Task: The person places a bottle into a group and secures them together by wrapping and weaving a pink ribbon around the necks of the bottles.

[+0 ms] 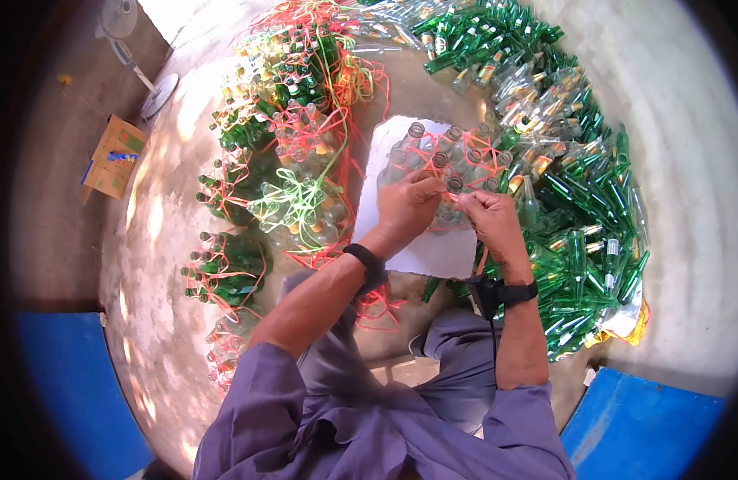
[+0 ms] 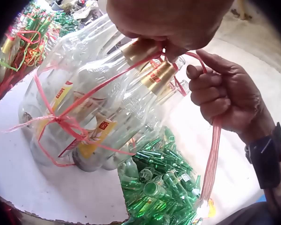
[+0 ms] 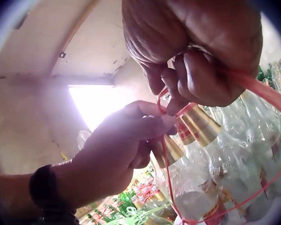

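Note:
A bundle of clear glass bottles [image 1: 445, 168] with gold neck foil stands upright on a white board [image 1: 379, 192], laced round with red plastic twine [image 2: 100, 86]. At the near side of the bundle, my left hand [image 1: 409, 206] pinches the twine close to the bottle necks. Right beside it, my right hand [image 1: 493, 224] grips the same twine, fingers curled in, and a loose tail hangs below its fist in the left wrist view. In the right wrist view the fingertips of the left hand [image 3: 124, 136] and right hand [image 3: 201, 56] nearly meet at a twine loop.
Tied bundles of green bottles [image 1: 233, 264] and clear bottles stand on the left, some laced with light green twine [image 1: 293, 200]. A large heap of loose green bottles [image 1: 581, 240] lies on the right. A cardboard box [image 1: 113, 160] and a fan [image 1: 137, 64] stand farther left.

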Available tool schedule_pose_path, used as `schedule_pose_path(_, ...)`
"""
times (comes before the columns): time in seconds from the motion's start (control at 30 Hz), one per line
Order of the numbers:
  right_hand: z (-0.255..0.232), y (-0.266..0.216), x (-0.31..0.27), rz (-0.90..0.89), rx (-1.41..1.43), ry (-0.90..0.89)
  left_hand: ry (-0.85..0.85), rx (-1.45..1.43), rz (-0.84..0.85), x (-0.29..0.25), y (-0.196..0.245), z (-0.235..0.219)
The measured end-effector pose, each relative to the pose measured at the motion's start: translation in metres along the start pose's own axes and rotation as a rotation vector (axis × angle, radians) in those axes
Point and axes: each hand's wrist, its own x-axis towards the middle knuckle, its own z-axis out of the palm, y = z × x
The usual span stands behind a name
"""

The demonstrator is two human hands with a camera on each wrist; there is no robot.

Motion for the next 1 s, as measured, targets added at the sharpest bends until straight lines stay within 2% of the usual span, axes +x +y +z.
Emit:
schedule_pose_path(0.2, 0.0, -0.011, 0.001, -0.028, -0.075, -0.03, 0.07, -0.031, -0.025, 0.0, 0.004, 0.001)
schedule_pose_path(0.43, 0.004, -0.017, 0.018, -0.082, -0.151, 0.074, 0.097, -0.05, -0.059, 0.003, 0.007, 0.003)
schedule_pose_path(0.5, 0.005, -0.017, 0.027, -0.117, -0.175, 0.112, 0.072, -0.007, -0.127, 0.002, 0.009, 0.003)
schedule_pose_path(0.57, 0.007, -0.021, 0.034, -0.257, -0.342, 0.156, 0.073, -0.021, -0.142, 0.002, 0.011, 0.004)
schedule_pose_path(0.7, 0.003, -0.03, 0.049, -0.326, -0.519, 0.147, 0.075, -0.046, -0.22, 0.003, 0.017, 0.003)
schedule_pose_path(0.77, -0.001, -0.033, 0.061, -0.373, -0.79, 0.048, 0.075, -0.056, -0.228, 0.004, 0.016, 0.004)
schedule_pose_path(0.87, -0.003, -0.024, 0.074, -0.446, -0.857, 0.022, 0.056, -0.057, -0.274, 0.006, 0.02, 0.002)
schedule_pose_path(1.0, 0.005, -0.029, 0.077, -0.368, -0.947, 0.008, 0.022, -0.072, -0.349, 0.008, 0.022, 0.0)
